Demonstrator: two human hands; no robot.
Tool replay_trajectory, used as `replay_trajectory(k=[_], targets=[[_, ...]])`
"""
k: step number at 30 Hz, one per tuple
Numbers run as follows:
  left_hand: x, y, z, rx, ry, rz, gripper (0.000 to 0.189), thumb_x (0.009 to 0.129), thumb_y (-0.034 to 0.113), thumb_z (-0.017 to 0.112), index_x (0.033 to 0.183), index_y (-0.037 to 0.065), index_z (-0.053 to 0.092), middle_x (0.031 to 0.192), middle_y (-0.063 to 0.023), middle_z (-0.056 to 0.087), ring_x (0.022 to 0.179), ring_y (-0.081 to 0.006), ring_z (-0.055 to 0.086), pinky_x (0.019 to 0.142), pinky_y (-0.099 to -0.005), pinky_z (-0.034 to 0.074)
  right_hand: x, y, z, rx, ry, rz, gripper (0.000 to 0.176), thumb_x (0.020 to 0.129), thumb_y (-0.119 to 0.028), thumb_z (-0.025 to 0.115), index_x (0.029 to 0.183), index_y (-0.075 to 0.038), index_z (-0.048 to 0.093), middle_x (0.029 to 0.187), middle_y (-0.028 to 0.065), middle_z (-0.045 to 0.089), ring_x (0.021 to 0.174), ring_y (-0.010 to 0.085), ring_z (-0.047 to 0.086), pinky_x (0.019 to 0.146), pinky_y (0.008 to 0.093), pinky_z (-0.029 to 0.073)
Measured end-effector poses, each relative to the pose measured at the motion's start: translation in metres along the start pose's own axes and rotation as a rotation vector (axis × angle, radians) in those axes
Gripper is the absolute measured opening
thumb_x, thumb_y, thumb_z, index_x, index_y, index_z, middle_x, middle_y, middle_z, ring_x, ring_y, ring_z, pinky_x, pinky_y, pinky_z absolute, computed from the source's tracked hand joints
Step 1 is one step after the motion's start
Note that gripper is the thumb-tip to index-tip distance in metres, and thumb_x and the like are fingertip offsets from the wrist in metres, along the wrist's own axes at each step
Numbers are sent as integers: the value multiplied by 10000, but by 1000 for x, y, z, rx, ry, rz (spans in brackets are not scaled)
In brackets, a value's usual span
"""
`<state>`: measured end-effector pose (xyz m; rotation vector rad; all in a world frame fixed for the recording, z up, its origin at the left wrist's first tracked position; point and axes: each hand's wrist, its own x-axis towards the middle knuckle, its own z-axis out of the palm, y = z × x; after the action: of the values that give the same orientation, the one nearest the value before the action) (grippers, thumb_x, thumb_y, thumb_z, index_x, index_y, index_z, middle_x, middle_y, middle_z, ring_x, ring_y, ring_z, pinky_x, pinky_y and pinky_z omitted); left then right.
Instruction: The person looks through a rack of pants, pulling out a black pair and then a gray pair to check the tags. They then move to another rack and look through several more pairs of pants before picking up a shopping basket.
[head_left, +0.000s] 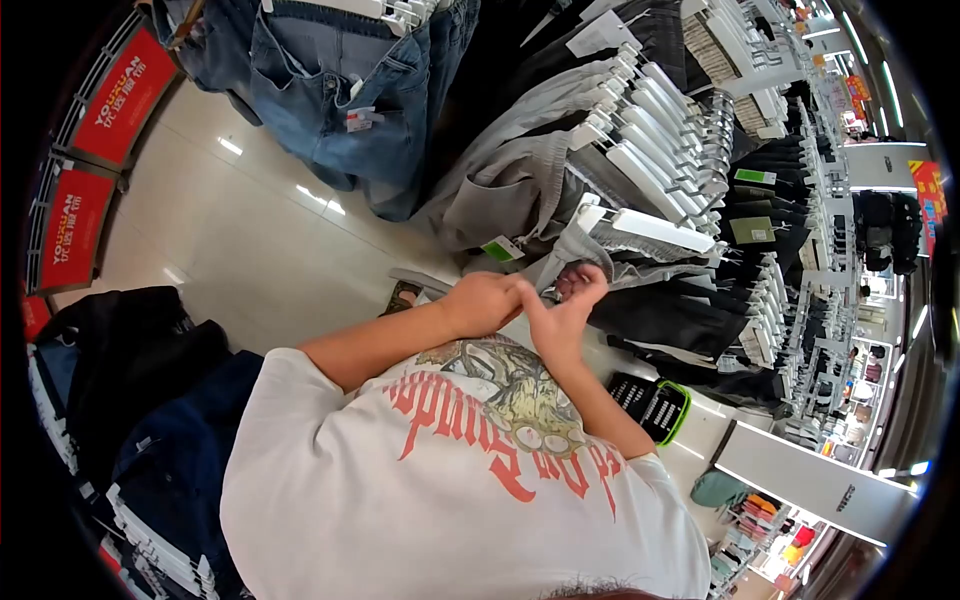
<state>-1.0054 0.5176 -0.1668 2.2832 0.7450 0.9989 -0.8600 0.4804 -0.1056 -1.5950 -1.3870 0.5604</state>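
A pair of grey trousers (578, 244) hangs from a white hanger (655, 228) at the near end of the rack, just in front of my chest. My left hand (482, 304) is closed at the trousers' edge, with its fingertips mostly hidden. Touching it is my right hand (562, 308), whose fingers curl round the waistband. Beside them, other grey trousers (510, 195) carry a green and white tag (502, 249). What lies between my two thumbs is too small to make out.
Several white hangers (640, 150) with grey and black trousers fill the rack ahead. Blue jeans (340, 90) hang at the upper left, dark jeans (185, 450) at the lower left. Red signs (75, 228) stand at the far left. A green-edged black sign (650, 407) is at my right.
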Motion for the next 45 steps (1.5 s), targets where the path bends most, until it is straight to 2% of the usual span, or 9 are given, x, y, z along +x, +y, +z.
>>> replay_trajectory(k=[4,7,10,14,17,20,23,35,45], targets=[[-2,-14,5,-26,-160,147,195,797,168,652,968,95,594,876,-70,575,700,-273,623,577,-395,505,20,9,13,419,-30,544,341,912,-125,674,1177,23,518,1083,74,602,972,131,538,883,258,420],[-10,-21,11,-97,-300,111,181,810,199,659,959,109,610,888,-72,592,693,-282,622,573,-393,500,18,26,17,665,75,615,251,966,-92,580,1191,15,548,1108,53,613,985,121,546,865,265,436],[-17,-33,14,-409,-216,-10,143,845,213,690,871,95,615,791,-60,597,614,-221,594,540,-345,468,13,16,14,840,118,681,249,998,-73,499,1230,0,552,1161,69,619,1035,171,588,894,309,474],[-24,-49,10,-797,-145,-642,242,872,198,735,762,44,585,620,20,526,594,-60,455,544,-247,396,7,3,11,935,180,734,253,1002,-78,484,1238,-20,557,1180,80,616,1085,209,600,927,348,490],[-4,-53,5,-710,56,-646,309,852,279,742,761,32,581,613,-32,544,548,-120,483,515,-289,407,5,3,11,870,216,790,249,1002,-96,498,1233,-35,566,1136,56,634,992,151,625,828,275,506],[35,-44,-11,-703,20,-602,318,856,271,738,768,15,570,629,-21,531,582,-108,469,540,-284,411,2,9,10,801,166,791,223,1013,-135,501,1199,-42,582,1118,50,654,948,133,639,781,259,516],[64,-40,-24,-577,-158,-614,379,817,324,742,726,10,550,627,-60,542,582,-161,492,550,-333,418,4,1,12,668,134,796,162,999,-207,558,1061,-81,638,869,-28,649,648,35,553,530,180,393],[60,-62,-17,-562,-320,-682,231,803,195,628,711,-8,570,656,-96,632,559,-182,643,558,-331,488,-3,16,25,514,120,689,230,1003,-191,571,898,-12,670,790,-79,548,718,20,387,629,202,321],[44,-58,-13,-1270,-193,-1058,77,909,87,513,841,51,522,770,-67,613,692,-169,660,608,-275,530,-5,4,27,190,186,524,228,974,-127,596,792,10,587,716,-70,471,687,34,350,569,224,307]])
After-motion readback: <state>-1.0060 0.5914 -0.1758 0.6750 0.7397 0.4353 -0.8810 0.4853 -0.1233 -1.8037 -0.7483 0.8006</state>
